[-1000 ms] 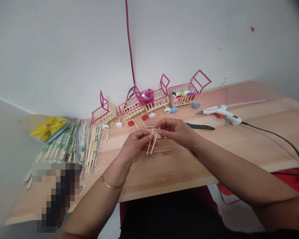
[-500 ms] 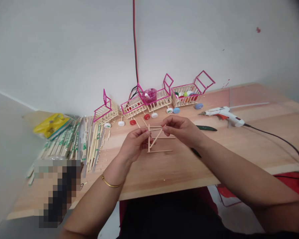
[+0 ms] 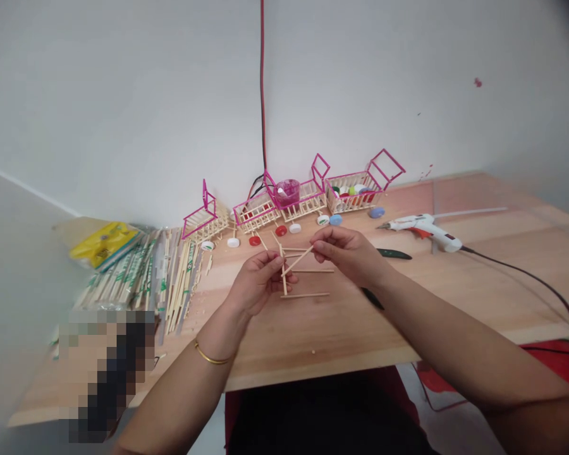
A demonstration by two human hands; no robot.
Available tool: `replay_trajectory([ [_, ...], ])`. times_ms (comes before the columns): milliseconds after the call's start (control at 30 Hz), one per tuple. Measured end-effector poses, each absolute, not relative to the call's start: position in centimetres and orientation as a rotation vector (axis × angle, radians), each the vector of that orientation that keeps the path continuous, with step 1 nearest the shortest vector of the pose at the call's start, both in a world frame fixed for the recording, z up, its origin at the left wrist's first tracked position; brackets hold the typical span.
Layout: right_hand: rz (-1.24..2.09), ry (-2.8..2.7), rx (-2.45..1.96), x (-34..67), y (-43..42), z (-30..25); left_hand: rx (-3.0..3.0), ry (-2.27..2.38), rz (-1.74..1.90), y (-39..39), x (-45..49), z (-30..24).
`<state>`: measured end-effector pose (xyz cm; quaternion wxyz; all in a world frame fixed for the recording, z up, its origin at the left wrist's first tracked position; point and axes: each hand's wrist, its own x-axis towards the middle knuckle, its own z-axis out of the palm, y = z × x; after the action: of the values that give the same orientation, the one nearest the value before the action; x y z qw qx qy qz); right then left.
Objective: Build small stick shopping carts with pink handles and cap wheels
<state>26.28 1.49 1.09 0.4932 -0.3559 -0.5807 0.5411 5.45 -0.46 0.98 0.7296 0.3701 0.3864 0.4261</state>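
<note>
Just above the wooden table [image 3: 341, 328], my left hand [image 3: 258, 281] pinches the upright piece of a small frame of thin wooden sticks [image 3: 304, 273]. My right hand [image 3: 346, 251] pinches one loose stick [image 3: 298, 259] at its upper end and lays it slantwise across that frame. Both hands are closed in a pinch. The frame's rungs stick out to the right, between the two hands.
Along the wall stand several small stick carts with pink frames [image 3: 308, 193], with bottle caps [image 3: 281, 230] in and beside them. A white glue gun [image 3: 424, 227] with a black cord lies at the right. A heap of chopsticks [image 3: 137, 275] and a yellow packet [image 3: 102, 243] lie at the left.
The loose stick in my right hand has swung from nearly upright to a slant across the frame. The camera has tipped upward a little, so everything sits lower.
</note>
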Motion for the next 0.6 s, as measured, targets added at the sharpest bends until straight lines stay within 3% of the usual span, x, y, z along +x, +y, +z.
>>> replay_trajectory([
  [233,1.222,-1.343,-0.839,26.2,1.5,1.1,0.797,0.819,0.951,-0.5,5.4,1.1],
  [467,0.490,-1.721,-0.715,25.6,-0.3,1.5,0.627,0.723,1.052,-0.7,5.6,1.8],
  [600,0.406,-1.955,-0.583,24.8,-1.0,1.3,0.590,0.717,1.095,-0.6,5.8,1.8],
])
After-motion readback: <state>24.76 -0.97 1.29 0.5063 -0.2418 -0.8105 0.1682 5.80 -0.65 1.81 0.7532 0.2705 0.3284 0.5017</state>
